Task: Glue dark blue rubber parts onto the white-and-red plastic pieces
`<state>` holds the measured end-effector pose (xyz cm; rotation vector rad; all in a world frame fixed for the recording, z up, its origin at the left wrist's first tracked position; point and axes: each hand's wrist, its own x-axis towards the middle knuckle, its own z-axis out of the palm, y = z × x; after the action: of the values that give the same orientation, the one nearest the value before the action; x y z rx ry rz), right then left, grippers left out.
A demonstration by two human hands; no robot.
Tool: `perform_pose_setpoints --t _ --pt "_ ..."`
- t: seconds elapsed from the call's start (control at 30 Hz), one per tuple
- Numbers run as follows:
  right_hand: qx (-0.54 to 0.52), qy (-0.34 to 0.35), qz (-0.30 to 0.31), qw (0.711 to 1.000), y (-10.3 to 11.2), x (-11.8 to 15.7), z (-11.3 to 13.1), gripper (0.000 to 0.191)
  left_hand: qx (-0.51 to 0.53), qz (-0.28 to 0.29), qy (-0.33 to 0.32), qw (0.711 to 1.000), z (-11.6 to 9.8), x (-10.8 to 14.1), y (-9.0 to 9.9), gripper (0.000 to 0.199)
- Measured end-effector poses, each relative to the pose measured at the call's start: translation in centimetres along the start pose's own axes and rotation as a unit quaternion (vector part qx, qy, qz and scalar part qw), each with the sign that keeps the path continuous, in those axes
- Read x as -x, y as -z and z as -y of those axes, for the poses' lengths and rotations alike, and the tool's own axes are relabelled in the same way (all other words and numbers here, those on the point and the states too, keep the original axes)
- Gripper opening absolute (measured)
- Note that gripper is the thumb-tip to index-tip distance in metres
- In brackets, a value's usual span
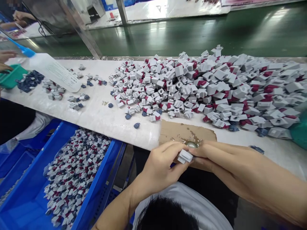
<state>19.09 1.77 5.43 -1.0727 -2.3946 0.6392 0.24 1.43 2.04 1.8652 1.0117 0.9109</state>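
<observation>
A small light-grey plastic housing (185, 156) sits between the thumb and fingers of my left hand (159, 164), just over the near table edge. My right hand (216, 155) meets it from the other side, its fingers pinched close to the housing; whatever they hold is hidden. Beneath and behind both hands lies a piece of brown cardboard (171, 130), with small shiny bits scattered on it. A round, pale-centred item (192, 145) shows on the cardboard beside my right fingertips.
A big heap of grey-and-crimson plastic parts (182, 83) covers the table's back right. A white bottle with blue nozzle (55, 68) lies tilted at left. Below stands a blue bin (35, 198) holding similar parts. A green conveyor (192, 35) runs behind; a co-worker's hand (7, 57) is far left.
</observation>
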Motion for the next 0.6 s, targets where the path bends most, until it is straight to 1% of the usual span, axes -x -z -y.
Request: perform_pose_setpoints --t 0.13,0.2,0.23,0.3,0.37,0.43,0.5,0.57,0.6 --pt "-0.076 -0.046 0.033 0.996 0.0 0.3 -0.6 0.016 0.016 0.012 -0.015 1.0 0.5 -0.4 0.3 0.016" --pt "-0.104 -0.07 0.05 0.991 0.5 0.4 -1.0 0.016 0.044 0.027 0.001 0.999 0.6 -0.8 0.5 0.015" --pt "-0.109 -0.085 0.047 0.989 0.8 0.5 -1.2 0.019 0.061 0.033 0.016 0.997 0.6 -0.9 0.5 0.015" --pt "-0.101 -0.122 0.01 0.987 1.5 0.5 -1.5 0.028 0.094 0.034 0.048 0.994 0.5 -1.1 0.6 0.018" --pt "-0.09 -0.145 -0.036 0.985 2.1 0.3 -1.7 0.032 0.118 0.028 0.065 0.991 0.5 -1.2 0.6 0.019" --pt "-0.093 -0.132 -0.045 0.986 2.5 0.0 -1.8 0.029 0.136 0.026 0.07 0.988 0.3 -1.3 0.6 0.018" --pt "-0.108 -0.093 -0.032 0.989 2.7 -0.2 -1.8 0.023 0.154 0.027 0.08 0.984 0.1 -1.3 0.5 0.016" --pt "-0.127 -0.06 -0.02 0.99 2.5 -0.6 -1.8 0.023 0.177 0.02 0.104 0.979 0.0 -1.5 0.2 0.014" --pt "-0.135 -0.055 -0.011 0.989 2.4 -0.8 -1.8 0.023 0.197 0.015 0.123 0.973 -0.1 -1.5 0.0 0.014"
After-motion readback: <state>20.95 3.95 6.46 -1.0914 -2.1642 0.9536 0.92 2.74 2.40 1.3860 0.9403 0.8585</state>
